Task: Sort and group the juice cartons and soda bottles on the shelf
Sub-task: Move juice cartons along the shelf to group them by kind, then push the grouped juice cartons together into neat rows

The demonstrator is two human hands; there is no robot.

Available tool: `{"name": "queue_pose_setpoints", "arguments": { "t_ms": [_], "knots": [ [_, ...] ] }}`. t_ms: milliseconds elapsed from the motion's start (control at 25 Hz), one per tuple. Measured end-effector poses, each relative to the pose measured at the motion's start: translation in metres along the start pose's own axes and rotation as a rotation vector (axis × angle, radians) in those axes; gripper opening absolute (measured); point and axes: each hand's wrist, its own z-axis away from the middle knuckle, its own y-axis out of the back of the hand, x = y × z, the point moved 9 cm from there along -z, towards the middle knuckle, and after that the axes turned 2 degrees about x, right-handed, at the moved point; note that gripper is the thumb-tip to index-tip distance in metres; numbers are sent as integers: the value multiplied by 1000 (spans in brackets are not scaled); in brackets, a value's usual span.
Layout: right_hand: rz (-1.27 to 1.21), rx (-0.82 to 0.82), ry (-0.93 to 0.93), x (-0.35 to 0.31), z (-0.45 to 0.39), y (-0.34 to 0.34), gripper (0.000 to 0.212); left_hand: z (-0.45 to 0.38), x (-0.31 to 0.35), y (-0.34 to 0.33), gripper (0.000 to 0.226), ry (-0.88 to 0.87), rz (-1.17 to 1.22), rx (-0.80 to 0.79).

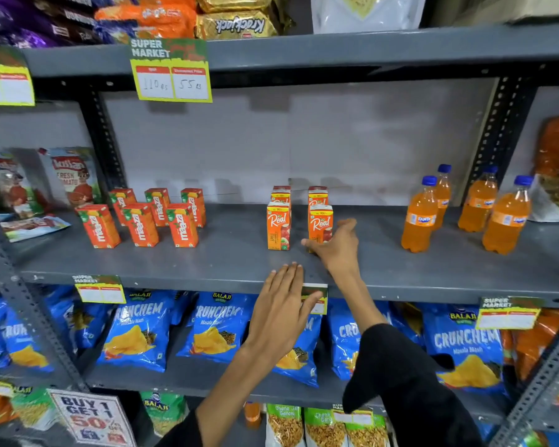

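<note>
Grey shelf (pixel 239 259): right hand (pixel 338 245) half-hides a Real carton (pixel 320 222), grip unclear; left hand (pixel 279 312) spread flat.

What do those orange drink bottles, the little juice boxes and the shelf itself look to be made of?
Orange soda bottles: clear glossy plastic, it seems; the drink shows through, blue screw caps. Real cartons and Maaza cartons: printed paperboard, judging by sharp folded edges and a matte look. Shelf: grey painted metal, with perforated uprights.

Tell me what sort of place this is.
A supermarket or grocery aisle, most likely: grey metal shelving carries "Super Market" price tags, a "Buy 1 Get 1" sign, and stocked rows of Maaza cartons, Fanta bottles and Crunchem snack bags.
</note>
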Motion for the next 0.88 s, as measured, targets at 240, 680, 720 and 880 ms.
{"name": "queue_pose_setpoints", "arguments": {
  "t_ms": [240, 680, 720, 880],
  "knots": [
    [87, 349, 311, -56, 55, 21, 86, 33, -51, 28, 77, 135, 210, 161],
    [-139, 53, 288, -148, 104, -189, 57, 28, -304, 123, 54, 520, 368, 488],
    [-113, 33, 255, -145, 100, -200, 60, 25, -314, 119, 57, 579, 423, 485],
    [-3, 13, 130, -144, 98, -255, 76, 1, -355, 102, 72, 623, 563, 363]
  ]
}}
